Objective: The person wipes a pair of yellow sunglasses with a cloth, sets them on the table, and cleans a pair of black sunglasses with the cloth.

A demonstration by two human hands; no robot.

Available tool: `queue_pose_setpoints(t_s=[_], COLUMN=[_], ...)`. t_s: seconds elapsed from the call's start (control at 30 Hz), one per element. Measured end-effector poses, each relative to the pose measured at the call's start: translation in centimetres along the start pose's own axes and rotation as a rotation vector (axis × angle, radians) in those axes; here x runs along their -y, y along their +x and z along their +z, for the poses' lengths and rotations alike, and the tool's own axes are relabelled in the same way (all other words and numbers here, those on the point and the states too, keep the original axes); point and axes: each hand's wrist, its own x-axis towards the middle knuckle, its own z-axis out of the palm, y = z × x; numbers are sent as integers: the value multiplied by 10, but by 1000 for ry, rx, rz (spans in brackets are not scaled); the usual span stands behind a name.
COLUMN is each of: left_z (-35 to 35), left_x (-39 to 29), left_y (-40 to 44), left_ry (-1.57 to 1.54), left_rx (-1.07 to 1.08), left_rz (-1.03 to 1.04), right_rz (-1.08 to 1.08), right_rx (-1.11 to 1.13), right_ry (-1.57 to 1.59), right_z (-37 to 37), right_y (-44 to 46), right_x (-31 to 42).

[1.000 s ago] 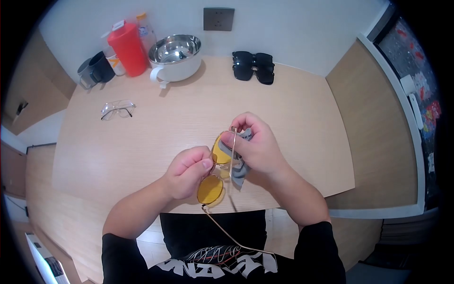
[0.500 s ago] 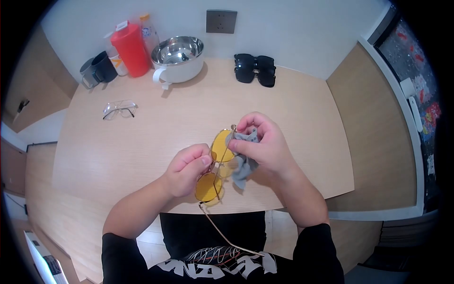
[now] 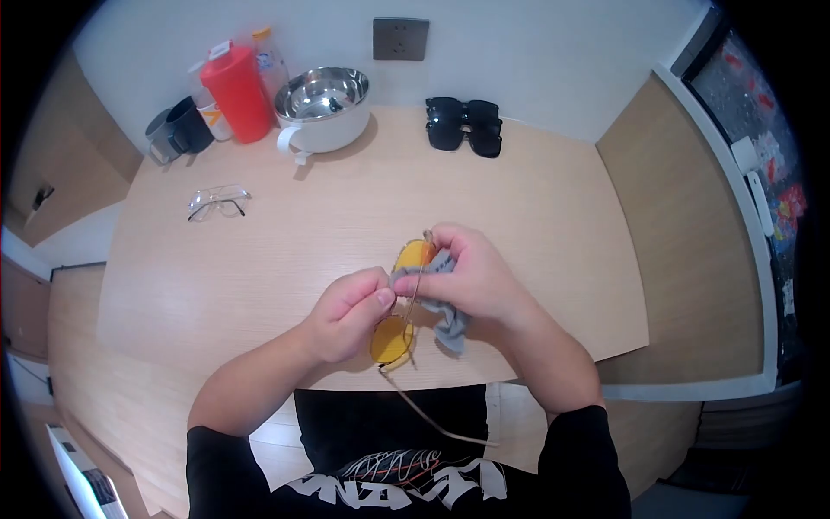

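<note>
Yellow-tinted round sunglasses (image 3: pixel 392 341) with thin gold temples are held upright on edge above the table's near side. My left hand (image 3: pixel 350 313) is closed on their frame near the bridge. A grey cleaning cloth (image 3: pixel 450 327) is pinched in my right hand (image 3: pixel 474 275), thumb and fingers pressing it over the upper lens. That lens is partly covered by the cloth and fingers. One temple points down past the table edge, toward my shirt.
Clear-lens eyeglasses (image 3: pixel 218 202) lie at the left of the table (image 3: pixel 536 208). Black sunglasses (image 3: pixel 464 127) rest at the back. A steel-lined white bowl (image 3: pixel 324 121), a red tumbler (image 3: pixel 239 93), a bottle (image 3: pixel 270 60) and mugs (image 3: pixel 189 126) stand against the wall.
My right hand has moved slightly down and left, carrying the cloth across the upper lens toward the bridge. The sunglasses have shifted a little to the right.
</note>
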Motion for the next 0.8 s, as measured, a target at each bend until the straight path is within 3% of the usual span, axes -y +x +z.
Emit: queue_pose_setpoints(t_s=[0.13,0.23,0.43,0.53,0.63,0.8], left_z=[2,3,3,2,1,1], left_x=[-2,-5,0,-1,1,-1], left_y=[2,4,12,12,12,13], left_ry=[55,158,453,518,543,625], left_rx=[26,-10,-125,-136,-135,-121], left_rz=[49,66,132,155,143,129], right_rz=[-33,-116,-289,-284,-416,-421], right_rx=[-95,49,-202,-282,-318,-320], right_ry=[20,-71,-204,-430,-440,-563], right_z=[-4,-5,-1,-3,-1,-1], right_y=[0,2,0,-6,-5,-7], right_x=[5,-1,0,7,2,1])
